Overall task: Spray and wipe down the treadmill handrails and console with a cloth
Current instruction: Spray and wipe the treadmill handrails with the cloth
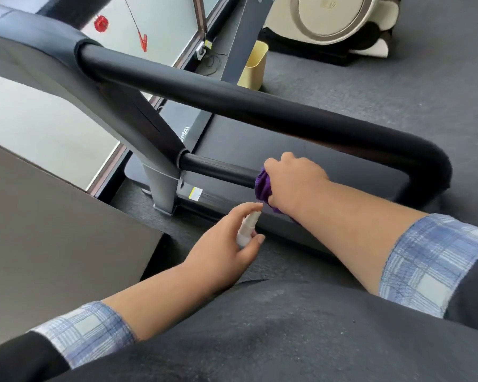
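On lower handrail, right grip around purple cloth; left grip around spray bottle.

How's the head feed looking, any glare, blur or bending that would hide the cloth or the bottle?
Head view: soft daylight, no hard shadows; bright washed-out window at left. Wide-angle tilt bends the near handrail. Purple cloth in the right hand and spray bottle in the left hand are slightly soft but readable.
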Available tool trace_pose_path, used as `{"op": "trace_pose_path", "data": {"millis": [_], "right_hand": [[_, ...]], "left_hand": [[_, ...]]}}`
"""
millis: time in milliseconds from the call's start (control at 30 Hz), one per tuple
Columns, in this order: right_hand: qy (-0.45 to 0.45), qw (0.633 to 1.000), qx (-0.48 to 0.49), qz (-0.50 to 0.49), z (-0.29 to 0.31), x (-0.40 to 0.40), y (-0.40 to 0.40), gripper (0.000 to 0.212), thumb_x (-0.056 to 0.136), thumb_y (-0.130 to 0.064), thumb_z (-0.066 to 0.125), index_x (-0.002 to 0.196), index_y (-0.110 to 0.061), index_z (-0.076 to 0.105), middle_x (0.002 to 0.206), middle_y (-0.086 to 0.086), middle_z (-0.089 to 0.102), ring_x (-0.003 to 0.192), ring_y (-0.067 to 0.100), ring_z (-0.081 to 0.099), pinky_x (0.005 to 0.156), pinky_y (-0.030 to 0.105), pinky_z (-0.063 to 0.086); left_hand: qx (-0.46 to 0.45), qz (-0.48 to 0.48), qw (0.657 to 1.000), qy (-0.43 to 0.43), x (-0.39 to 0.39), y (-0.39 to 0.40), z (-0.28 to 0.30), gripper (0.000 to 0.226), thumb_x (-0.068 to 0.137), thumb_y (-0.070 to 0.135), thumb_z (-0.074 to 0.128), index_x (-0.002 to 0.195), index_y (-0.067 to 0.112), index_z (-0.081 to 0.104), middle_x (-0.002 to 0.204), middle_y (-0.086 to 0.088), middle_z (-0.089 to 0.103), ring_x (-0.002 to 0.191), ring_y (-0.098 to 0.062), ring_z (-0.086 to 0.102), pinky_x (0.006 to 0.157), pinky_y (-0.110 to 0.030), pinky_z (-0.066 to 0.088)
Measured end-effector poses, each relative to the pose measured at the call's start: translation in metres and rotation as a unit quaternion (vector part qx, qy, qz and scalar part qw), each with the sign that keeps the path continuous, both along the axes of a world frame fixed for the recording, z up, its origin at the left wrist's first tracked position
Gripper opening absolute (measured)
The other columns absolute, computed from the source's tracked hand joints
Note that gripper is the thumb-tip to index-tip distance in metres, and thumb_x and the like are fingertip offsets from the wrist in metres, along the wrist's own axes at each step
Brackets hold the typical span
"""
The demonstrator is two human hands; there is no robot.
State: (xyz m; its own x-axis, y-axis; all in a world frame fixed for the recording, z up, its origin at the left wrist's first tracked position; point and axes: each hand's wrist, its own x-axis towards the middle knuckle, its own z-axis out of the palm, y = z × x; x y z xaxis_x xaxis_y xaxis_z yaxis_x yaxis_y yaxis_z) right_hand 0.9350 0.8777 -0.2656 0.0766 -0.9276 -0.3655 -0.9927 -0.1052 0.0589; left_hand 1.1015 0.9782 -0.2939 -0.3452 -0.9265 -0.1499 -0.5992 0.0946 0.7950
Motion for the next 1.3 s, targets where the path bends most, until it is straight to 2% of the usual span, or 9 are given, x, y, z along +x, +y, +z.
{"op": "trace_pose_path", "data": {"millis": [200, 300, 467, 600, 667, 833, 933, 1133, 1300], "right_hand": [[0.071, 0.997, 0.017, -0.004, 0.015, -0.053, 0.032, 0.061, 0.076, -0.030, 0.082, 0.123, -0.020, 0.045, 0.108, 0.010, 0.047, 0.098, 0.032, 0.057, 0.064, 0.039, 0.047], [0.106, 0.993, 0.049, -0.011, 0.028, -0.065, 0.040, 0.062, 0.078, -0.025, 0.080, 0.129, -0.017, 0.044, 0.117, 0.012, 0.047, 0.108, 0.034, 0.056, 0.069, 0.039, 0.045], [0.174, 0.980, 0.092, 0.016, 0.043, -0.072, 0.051, 0.063, 0.085, -0.027, 0.073, 0.140, -0.017, 0.044, 0.131, 0.010, 0.046, 0.123, 0.031, 0.051, 0.083, 0.037, 0.048], [0.244, 0.962, 0.092, 0.079, 0.049, -0.071, 0.058, 0.047, 0.089, -0.029, 0.065, 0.134, -0.021, 0.056, 0.117, 0.004, 0.051, 0.122, 0.029, 0.052, 0.083, 0.037, 0.049], [0.262, 0.956, 0.093, 0.092, 0.049, -0.070, 0.059, 0.045, 0.089, -0.029, 0.064, 0.133, -0.024, 0.057, 0.119, 0.001, 0.053, 0.121, 0.029, 0.053, 0.081, 0.038, 0.047], [0.177, 0.980, 0.059, 0.062, 0.044, -0.080, 0.058, 0.044, 0.090, -0.025, 0.066, 0.132, -0.019, 0.056, 0.128, 0.005, 0.053, 0.122, 0.030, 0.054, 0.087, 0.038, 0.048], [0.140, 0.989, 0.029, 0.038, 0.038, -0.081, 0.061, 0.050, 0.090, -0.022, 0.065, 0.136, -0.012, 0.049, 0.129, 0.013, 0.049, 0.120, 0.036, 0.054, 0.083, 0.039, 0.045], [0.099, 0.995, -0.018, 0.019, 0.027, -0.080, 0.060, 0.054, 0.080, -0.023, 0.078, 0.125, -0.014, 0.050, 0.104, 0.009, 0.042, 0.106, 0.035, 0.058, 0.069, 0.038, 0.040], [0.052, 0.997, -0.048, -0.006, 0.015, -0.068, 0.053, 0.042, 0.082, -0.029, 0.076, 0.113, -0.018, 0.050, 0.098, 0.005, 0.040, 0.098, 0.033, 0.058, 0.066, 0.039, 0.038]], "left_hand": [[-0.031, -0.010, 0.999, -0.022, -0.046, 0.028, 0.007, 0.052, 0.091, 0.037, 0.064, 0.128, 0.056, 0.032, 0.094, 0.021, 0.060, 0.089, 0.002, 0.058, 0.086, -0.029, 0.050], [-0.042, 0.003, 0.999, -0.025, -0.058, 0.039, 0.011, 0.052, 0.091, 0.037, 0.063, 0.129, 0.056, 0.032, 0.099, 0.019, 0.062, 0.092, -0.001, 0.058, 0.086, -0.030, 0.050], [-0.059, 0.010, 0.998, -0.037, -0.073, 0.058, 0.013, 0.053, 0.092, 0.034, 0.065, 0.126, 0.057, 0.032, 0.088, 0.028, 0.059, 0.087, 0.006, 0.054, 0.080, -0.022, 0.046], [-0.067, 0.008, 0.997, -0.040, -0.080, 0.067, 0.016, 0.054, 0.091, 0.035, 0.065, 0.127, 0.057, 0.031, 0.093, 0.029, 0.059, 0.088, 0.008, 0.054, 0.080, -0.022, 0.046], [-0.071, 0.000, 0.997, -0.042, -0.083, 0.070, 0.015, 0.055, 0.091, 0.035, 0.065, 0.127, 0.056, 0.029, 0.101, 0.030, 0.057, 0.088, 0.010, 0.053, 0.081, -0.022, 0.046], [-0.067, 0.003, 0.997, -0.040, -0.081, 0.072, 0.009, 0.054, 0.091, 0.036, 0.064, 0.126, 0.058, 0.029, 0.099, 0.031, 0.058, 0.088, 0.008, 0.054, 0.078, -0.015, 0.042], [-0.066, 0.002, 0.997, -0.042, -0.077, 0.069, 0.006, 0.053, 0.091, 0.036, 0.064, 0.126, 0.058, 0.031, 0.091, 0.028, 0.060, 0.088, 0.008, 0.055, 0.077, -0.014, 0.042], [-0.054, -0.013, 0.997, -0.047, -0.054, 0.061, 0.001, 0.054, 0.091, 0.038, 0.064, 0.129, 0.056, 0.031, 0.090, 0.028, 0.060, 0.088, 0.005, 0.056, 0.078, -0.020, 0.046], [-0.038, -0.026, 0.998, -0.047, -0.018, 0.042, -0.001, 0.053, 0.091, 0.037, 0.064, 0.129, 0.056, 0.032, 0.090, 0.024, 0.061, 0.087, 0.004, 0.057, 0.077, -0.018, 0.045]]}}
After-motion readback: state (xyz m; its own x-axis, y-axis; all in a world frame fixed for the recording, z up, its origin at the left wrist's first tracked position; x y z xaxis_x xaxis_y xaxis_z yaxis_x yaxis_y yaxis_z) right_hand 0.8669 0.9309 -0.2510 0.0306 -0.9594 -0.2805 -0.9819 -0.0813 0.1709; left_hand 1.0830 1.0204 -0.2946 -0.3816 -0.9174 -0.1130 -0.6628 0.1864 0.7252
